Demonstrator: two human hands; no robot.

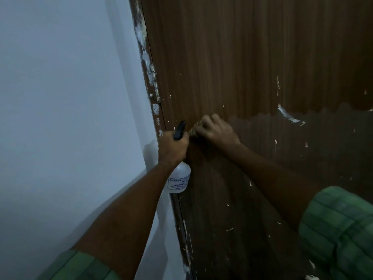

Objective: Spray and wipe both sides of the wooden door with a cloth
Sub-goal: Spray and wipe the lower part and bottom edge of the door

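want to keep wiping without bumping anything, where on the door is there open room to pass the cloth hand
Open: the broad door face above the right hand, and rightward toward the long white paint streak. Also below the right forearm. Crowded: the hinge edge, where the left hand holds the spray bottle beside the cloth.

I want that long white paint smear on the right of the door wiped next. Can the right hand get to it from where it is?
Probably yes: the right hand, pressing the cloth to the door, has only bare door surface between it and the smear.

The spray bottle (pixel 179 178) and left hand (pixel 171 147) crowded the hinge (pixel 155 83) edge; the wooden door (pixel 252 57) above lay unobstructed.
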